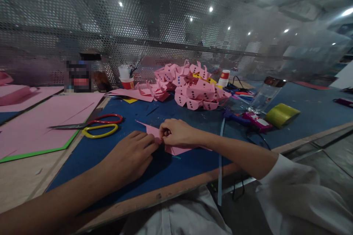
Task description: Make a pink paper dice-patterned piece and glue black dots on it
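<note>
My left hand [134, 153] touches the pink paper [152, 130] on the worktop [187, 167], its grip I cannot tell; close beside, my right hand [178, 132] pinches this paper. Farther right, a cup [224, 82] has a red label [225, 75], too small to read.

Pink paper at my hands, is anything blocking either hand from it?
Nothing visible is. The right hand is directly on the pink paper, the left hand right up against it; the scissors lie off to the left.
</note>
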Action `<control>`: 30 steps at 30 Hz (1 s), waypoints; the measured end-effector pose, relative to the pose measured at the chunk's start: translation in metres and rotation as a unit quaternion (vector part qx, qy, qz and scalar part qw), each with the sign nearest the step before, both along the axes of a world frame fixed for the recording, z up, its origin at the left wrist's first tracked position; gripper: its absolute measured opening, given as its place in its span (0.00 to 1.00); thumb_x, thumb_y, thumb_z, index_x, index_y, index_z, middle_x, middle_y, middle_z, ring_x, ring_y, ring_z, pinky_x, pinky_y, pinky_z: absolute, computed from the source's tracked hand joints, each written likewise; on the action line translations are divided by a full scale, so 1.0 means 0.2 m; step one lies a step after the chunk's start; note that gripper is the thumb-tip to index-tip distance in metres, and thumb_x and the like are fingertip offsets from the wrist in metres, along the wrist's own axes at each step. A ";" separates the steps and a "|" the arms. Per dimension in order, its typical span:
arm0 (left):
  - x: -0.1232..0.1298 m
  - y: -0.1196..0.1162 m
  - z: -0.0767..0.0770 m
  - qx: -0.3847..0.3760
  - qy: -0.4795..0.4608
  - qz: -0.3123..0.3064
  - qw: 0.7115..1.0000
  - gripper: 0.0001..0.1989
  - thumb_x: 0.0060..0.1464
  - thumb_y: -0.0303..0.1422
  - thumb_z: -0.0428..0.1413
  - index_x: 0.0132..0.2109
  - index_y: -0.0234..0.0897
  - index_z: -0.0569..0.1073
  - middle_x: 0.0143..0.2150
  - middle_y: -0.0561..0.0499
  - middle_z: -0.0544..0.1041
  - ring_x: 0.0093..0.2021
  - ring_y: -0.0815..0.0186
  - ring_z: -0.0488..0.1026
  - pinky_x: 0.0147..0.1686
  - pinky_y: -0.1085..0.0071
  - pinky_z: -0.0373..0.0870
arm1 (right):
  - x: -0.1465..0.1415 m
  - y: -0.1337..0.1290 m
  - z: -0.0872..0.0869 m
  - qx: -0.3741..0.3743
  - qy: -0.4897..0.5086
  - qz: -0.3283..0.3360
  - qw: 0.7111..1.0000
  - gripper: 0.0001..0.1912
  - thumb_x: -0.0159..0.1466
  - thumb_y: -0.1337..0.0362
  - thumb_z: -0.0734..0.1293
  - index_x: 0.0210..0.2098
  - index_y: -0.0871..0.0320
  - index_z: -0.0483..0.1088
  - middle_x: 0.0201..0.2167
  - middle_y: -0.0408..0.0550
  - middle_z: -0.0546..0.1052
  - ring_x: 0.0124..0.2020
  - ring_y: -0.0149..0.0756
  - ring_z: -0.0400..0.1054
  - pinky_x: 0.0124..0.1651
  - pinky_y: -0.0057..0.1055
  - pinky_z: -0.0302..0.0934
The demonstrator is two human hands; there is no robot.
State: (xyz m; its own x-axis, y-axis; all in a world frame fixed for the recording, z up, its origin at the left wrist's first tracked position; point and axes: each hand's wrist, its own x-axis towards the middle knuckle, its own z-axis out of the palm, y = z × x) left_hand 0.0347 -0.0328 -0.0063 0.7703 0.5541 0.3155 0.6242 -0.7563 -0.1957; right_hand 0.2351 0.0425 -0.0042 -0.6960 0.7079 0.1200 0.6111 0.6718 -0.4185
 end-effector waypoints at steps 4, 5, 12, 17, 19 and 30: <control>0.00 0.00 0.00 -0.007 -0.007 0.001 1.000 0.12 0.56 0.21 0.50 0.41 0.35 0.76 0.36 0.46 0.76 0.36 0.57 0.71 0.38 0.58 0.65 | 0.00 0.00 0.00 -0.006 -0.006 -0.001 1.000 0.07 0.55 0.64 0.67 0.33 0.55 0.75 0.33 0.42 0.77 0.33 0.32 0.68 0.32 0.26 0.52; 0.00 0.00 0.00 -0.011 -0.008 0.001 1.000 0.12 0.56 0.21 0.50 0.41 0.35 0.76 0.36 0.46 0.76 0.36 0.57 0.71 0.39 0.59 0.65 | 0.00 0.00 0.00 -0.006 -0.006 0.000 1.000 0.07 0.55 0.64 0.67 0.33 0.55 0.75 0.33 0.42 0.77 0.33 0.32 0.68 0.32 0.26 0.52; 0.00 0.00 0.00 -0.014 -0.011 -0.002 1.000 0.13 0.56 0.21 0.50 0.42 0.35 0.76 0.37 0.46 0.76 0.37 0.57 0.71 0.39 0.59 0.65 | 0.00 0.00 0.00 -0.010 -0.004 -0.005 1.000 0.07 0.55 0.65 0.66 0.32 0.55 0.75 0.33 0.42 0.78 0.34 0.32 0.68 0.33 0.27 0.52; 0.00 0.00 0.00 -0.019 -0.011 0.001 1.000 0.13 0.56 0.21 0.50 0.43 0.35 0.76 0.37 0.46 0.76 0.37 0.57 0.71 0.39 0.58 0.65 | -0.01 0.00 0.00 -0.007 -0.005 -0.007 1.000 0.07 0.55 0.65 0.66 0.33 0.55 0.75 0.33 0.43 0.78 0.35 0.33 0.68 0.33 0.27 0.53; 0.00 0.00 0.00 -0.021 -0.014 -0.002 1.000 0.13 0.56 0.21 0.50 0.42 0.35 0.76 0.37 0.46 0.76 0.37 0.58 0.71 0.40 0.59 0.65 | 0.00 0.00 0.00 -0.008 -0.002 -0.006 1.000 0.07 0.55 0.65 0.66 0.33 0.55 0.75 0.33 0.43 0.78 0.35 0.33 0.69 0.33 0.27 0.53; -0.01 0.00 -0.01 -0.017 -0.016 -0.002 1.000 0.12 0.56 0.21 0.50 0.42 0.35 0.76 0.37 0.46 0.76 0.37 0.58 0.71 0.40 0.59 0.65 | 0.00 0.00 0.00 -0.006 0.008 0.001 1.000 0.09 0.57 0.56 0.68 0.31 0.55 0.73 0.31 0.42 0.77 0.32 0.32 0.67 0.32 0.27 0.51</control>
